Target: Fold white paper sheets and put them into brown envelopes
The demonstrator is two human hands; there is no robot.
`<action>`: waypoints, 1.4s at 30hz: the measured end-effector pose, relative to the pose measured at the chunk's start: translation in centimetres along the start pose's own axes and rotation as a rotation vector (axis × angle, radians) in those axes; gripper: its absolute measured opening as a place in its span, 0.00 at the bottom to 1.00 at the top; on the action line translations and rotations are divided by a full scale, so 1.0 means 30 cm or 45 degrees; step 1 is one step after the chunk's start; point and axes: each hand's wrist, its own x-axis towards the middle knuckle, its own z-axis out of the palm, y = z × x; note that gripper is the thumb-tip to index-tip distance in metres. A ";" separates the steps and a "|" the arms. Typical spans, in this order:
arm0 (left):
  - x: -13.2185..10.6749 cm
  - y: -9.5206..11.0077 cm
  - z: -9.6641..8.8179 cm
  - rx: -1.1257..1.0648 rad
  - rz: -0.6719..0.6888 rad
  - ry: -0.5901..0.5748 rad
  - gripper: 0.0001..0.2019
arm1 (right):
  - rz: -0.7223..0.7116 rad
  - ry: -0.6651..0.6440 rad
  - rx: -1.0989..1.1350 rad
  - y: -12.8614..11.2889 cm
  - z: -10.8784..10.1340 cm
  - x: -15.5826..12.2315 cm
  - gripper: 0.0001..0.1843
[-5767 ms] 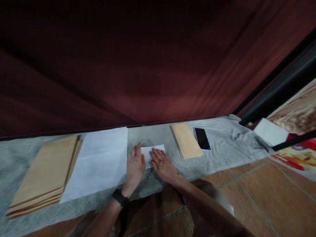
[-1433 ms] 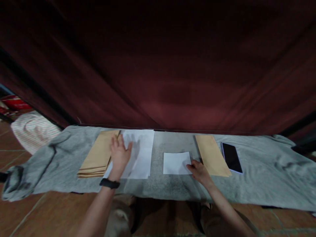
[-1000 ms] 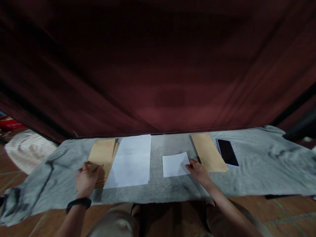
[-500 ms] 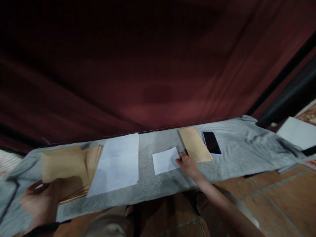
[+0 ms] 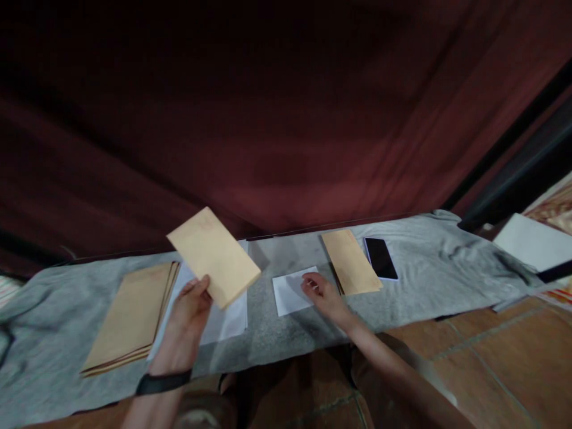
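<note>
My left hand (image 5: pixel 192 304) pinches a brown envelope (image 5: pixel 214 256) at its lower left edge, thumb on top. The envelope is raised and tilted above the white paper sheets (image 5: pixel 230 325), covering part of them. Left of these sheets lies a stack of brown envelopes (image 5: pixel 127 316). Over the right edge of a small white paper piece (image 5: pixel 286 298), my right hand (image 5: pixel 324 295) hovers with bent fingers slightly apart and nothing visible in them. Whether it touches the paper, I cannot tell. Just right of that hand is another small pile of brown envelopes (image 5: pixel 353 262).
A phone (image 5: pixel 381 259) with a dark screen rests beside the right pile. Grey cloth (image 5: pixel 429 268) covers the long, narrow surface, with a dark red curtain-like sheet (image 5: pixel 286 161) behind it. Tiled floor (image 5: pixel 482 351) shows in front. A white flat object (image 5: pixel 531 241) is at far right.
My left hand has lifted the brown envelope off the left stack and carried it right, over the white sheets. My right hand has shifted slightly left, over the small paper.
</note>
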 end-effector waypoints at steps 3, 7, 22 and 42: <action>-0.085 -0.169 0.119 -0.074 -0.167 -0.128 0.14 | 0.135 -0.171 0.604 -0.023 0.049 -0.010 0.18; -0.148 -0.314 0.157 0.032 -0.157 -0.304 0.18 | 0.315 -0.144 0.880 -0.026 0.089 -0.013 0.22; -0.158 -0.224 0.139 1.548 1.260 -0.939 0.54 | 0.401 -0.265 0.850 -0.008 -0.011 0.064 0.25; -0.295 -0.342 0.206 2.112 1.696 -0.996 0.39 | 0.249 -0.249 0.547 0.079 -0.017 0.087 0.20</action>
